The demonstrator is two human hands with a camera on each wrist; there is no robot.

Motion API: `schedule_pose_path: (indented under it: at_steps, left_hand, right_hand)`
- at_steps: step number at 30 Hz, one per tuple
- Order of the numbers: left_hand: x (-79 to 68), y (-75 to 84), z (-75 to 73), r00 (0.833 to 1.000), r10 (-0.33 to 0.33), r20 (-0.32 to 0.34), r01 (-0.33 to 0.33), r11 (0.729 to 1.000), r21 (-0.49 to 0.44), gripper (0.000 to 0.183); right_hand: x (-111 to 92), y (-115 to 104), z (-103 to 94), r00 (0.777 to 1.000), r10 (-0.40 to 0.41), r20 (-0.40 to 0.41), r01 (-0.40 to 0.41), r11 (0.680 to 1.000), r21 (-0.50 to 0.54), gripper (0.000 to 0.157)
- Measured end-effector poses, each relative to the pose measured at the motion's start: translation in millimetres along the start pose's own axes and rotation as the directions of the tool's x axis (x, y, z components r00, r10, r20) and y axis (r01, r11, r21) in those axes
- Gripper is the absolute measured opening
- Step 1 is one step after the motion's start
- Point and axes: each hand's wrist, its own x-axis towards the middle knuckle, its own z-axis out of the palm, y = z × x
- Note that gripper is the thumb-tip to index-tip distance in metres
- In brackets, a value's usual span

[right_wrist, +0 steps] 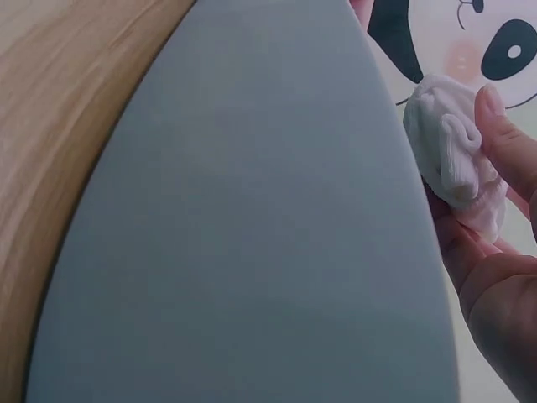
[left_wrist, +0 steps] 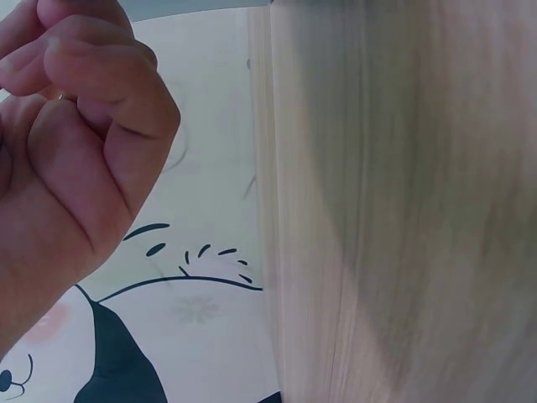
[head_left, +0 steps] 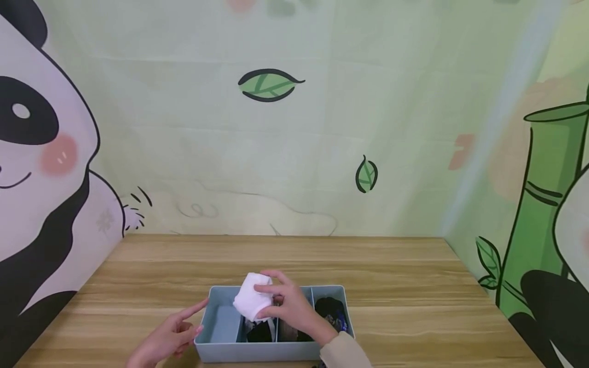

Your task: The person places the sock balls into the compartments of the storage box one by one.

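My right hand (head_left: 294,304) grips a folded white cloth bundle (head_left: 252,299) between thumb and fingers, above the left part of a blue-grey divided box (head_left: 257,351). In the right wrist view the cloth bundle (right_wrist: 453,155) shows a rolled fold facing the camera. My left hand (head_left: 172,335) is at the box's left end, its index finger stretched toward the back-left corner and its thumb by the front-left edge. The other left fingers are curled in the left wrist view. Dark cloth items (head_left: 330,309) lie in the right compartment; a black item (head_left: 259,333) sits below the white bundle.
The box stands on a wooden table (head_left: 391,286) near its front. Dividers split it, and the leftmost compartment (head_left: 222,322) shows its bare floor. A small dark thing (head_left: 318,364) is partly visible before the box. A panda-printed backdrop (head_left: 294,153) hangs behind.
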Motion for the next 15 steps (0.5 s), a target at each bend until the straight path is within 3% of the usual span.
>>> schedule_pose_path:
  at_steps: [15]
  left_hand:
    - [-1.1, 0.6, -0.9, 0.998, -0.059, -0.031, 0.060, 0.998, 0.008, 0.065]
  right_hand:
    - [13.9, -9.3, 27.6, 0.990, 0.136, 0.034, -0.136, 0.991, -0.008, 0.040]
